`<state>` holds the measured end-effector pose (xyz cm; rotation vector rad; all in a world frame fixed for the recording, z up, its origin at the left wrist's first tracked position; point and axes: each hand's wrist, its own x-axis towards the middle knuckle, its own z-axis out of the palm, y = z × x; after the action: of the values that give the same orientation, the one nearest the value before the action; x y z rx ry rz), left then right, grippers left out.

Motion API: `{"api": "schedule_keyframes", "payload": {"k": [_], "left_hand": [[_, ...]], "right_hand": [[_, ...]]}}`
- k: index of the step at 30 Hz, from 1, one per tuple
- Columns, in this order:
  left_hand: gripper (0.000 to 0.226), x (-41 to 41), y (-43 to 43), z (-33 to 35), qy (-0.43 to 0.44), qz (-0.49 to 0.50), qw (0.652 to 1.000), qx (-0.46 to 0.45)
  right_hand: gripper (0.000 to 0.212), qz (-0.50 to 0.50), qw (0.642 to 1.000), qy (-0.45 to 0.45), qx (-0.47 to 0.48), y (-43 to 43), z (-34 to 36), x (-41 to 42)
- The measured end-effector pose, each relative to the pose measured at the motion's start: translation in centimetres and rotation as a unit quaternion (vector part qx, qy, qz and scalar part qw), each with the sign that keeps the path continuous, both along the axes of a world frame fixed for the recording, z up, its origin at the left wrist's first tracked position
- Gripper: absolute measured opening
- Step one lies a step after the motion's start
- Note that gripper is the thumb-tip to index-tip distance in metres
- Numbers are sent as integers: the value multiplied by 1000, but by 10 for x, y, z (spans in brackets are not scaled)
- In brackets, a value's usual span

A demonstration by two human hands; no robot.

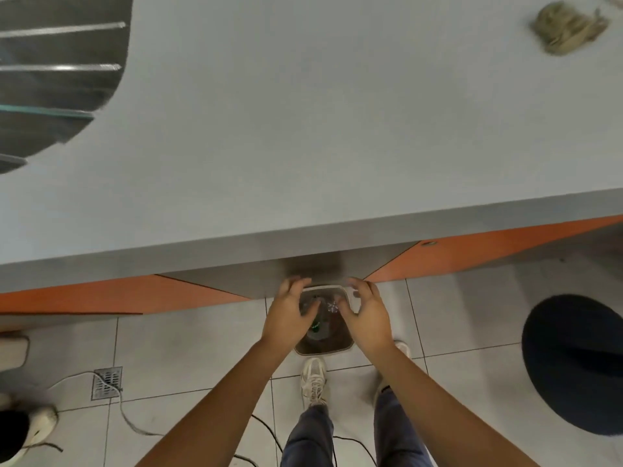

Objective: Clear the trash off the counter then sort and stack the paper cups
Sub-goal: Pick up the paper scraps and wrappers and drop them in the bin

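Both my hands hang below the grey counter's (303, 129) front edge, over a small white-rimmed trash bin (349, 347) on the floor. My left hand (290, 313) and my right hand (367, 315) have loosely curled fingers and hold nothing. Between them, a small shiny crumpled wrapper (332, 306) is over the bin's mouth. Inside the bin lies some trash with a green bit (316, 328). A crumpled brown paper wad (569, 26) lies on the counter at the far right. No paper cups are in view.
Orange cabinet fronts (118, 294) run under the counter. A dark round object (580, 362) stands on the tiled floor at right. My feet are behind the bin, cables trail across the floor, and a floor drain (107, 382) is at left. Another person's shoe (40, 423) is at far left.
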<state>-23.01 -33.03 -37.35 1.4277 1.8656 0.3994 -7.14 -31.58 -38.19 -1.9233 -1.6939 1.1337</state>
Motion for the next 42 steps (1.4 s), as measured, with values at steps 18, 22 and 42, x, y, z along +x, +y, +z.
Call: {"api": "schedule_keyframes", "payload": {"k": [18,22,42], "left_hand": [[16,78,76,287,-76,-186,900,388],[21,101,150,309,-56,-168,922,344],[64,171,371,293,276,-201,931,125]], "right_hand": [[15,-122,918,166,339,74,283,87],[9,-143,908,118,374,136,304,125],[84,-37,935,-320,150,347,299,222]]}}
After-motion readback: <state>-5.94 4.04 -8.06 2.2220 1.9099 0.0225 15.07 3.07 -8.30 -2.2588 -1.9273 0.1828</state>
